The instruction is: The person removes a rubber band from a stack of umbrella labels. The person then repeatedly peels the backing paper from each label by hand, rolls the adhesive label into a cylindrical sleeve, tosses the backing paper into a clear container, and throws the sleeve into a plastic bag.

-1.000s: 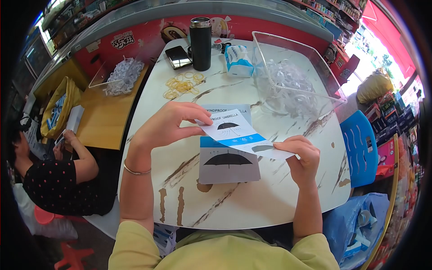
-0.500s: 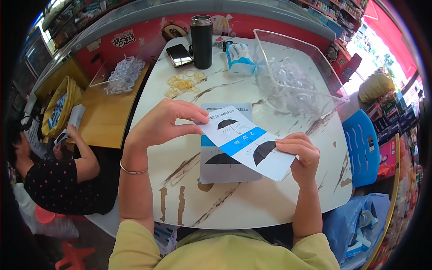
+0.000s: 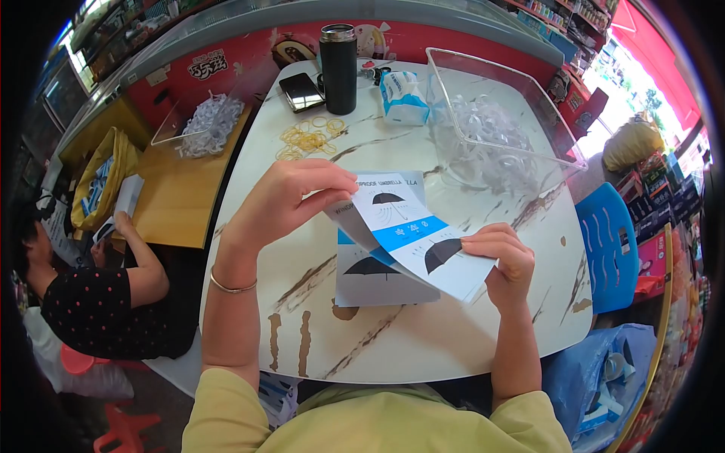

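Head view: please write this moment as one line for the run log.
left hand: at umbrella sheet far edge; right hand: gripping near end; sheet: curved, above stack on table

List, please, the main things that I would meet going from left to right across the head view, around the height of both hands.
Yellow bag, wooden table, left hand, printed paper, right hand, blue chair.
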Motion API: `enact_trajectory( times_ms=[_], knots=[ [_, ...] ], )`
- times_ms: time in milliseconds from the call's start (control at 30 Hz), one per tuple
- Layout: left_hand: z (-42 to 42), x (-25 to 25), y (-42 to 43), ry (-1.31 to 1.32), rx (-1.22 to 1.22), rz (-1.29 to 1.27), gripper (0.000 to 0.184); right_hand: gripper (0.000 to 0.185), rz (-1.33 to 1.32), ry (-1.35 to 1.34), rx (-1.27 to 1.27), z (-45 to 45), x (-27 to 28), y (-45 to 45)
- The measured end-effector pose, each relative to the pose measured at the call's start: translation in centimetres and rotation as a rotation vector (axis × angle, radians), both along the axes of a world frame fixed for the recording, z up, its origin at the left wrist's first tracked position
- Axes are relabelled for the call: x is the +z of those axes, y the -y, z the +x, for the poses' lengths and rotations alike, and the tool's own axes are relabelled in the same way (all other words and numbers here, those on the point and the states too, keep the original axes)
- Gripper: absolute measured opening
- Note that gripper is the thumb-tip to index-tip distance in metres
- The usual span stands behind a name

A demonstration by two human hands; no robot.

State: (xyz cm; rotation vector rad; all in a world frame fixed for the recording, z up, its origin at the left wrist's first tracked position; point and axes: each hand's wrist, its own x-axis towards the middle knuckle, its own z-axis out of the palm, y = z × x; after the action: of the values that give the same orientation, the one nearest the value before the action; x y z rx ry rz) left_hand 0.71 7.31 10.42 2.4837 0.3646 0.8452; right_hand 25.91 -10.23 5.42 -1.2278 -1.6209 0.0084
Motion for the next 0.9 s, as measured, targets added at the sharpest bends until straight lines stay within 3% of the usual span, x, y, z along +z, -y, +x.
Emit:
enact_trajectory(
  times_ms=[167, 433, 633, 800, 900],
  knots=[
    [0.8, -0.6, 0.2, 0.156, 0.012, 0.084, 0.013, 0.033, 0.0, -0.022, 0.027, -0.2, -0.5, 0.0],
    [0.8, -0.7, -0.2, 0.245, 0.078, 0.111, 0.01, 0.057, -0.071, -0.001, 0.19, -0.2, 0.6, 0.0],
    [0.8, -0.9, -0.5, 0.265, 0.064, 0.15, 0.013, 0.031, -0.043, 0.112, 0.078, -0.6, 0.2, 0.0],
    [1.4, -0.4, 0.3, 0.31, -0.003, 0.289, 0.018, 0.026, 0.115, -0.017, -0.041, 0.1, 1.9, -0.3],
    [1.1, -0.2, 1.0, 0.18, 0.01, 0.265, 0.016, 0.021, 0.195, -0.037, -0.116, 0.4, 4.8, -0.9]
  ],
)
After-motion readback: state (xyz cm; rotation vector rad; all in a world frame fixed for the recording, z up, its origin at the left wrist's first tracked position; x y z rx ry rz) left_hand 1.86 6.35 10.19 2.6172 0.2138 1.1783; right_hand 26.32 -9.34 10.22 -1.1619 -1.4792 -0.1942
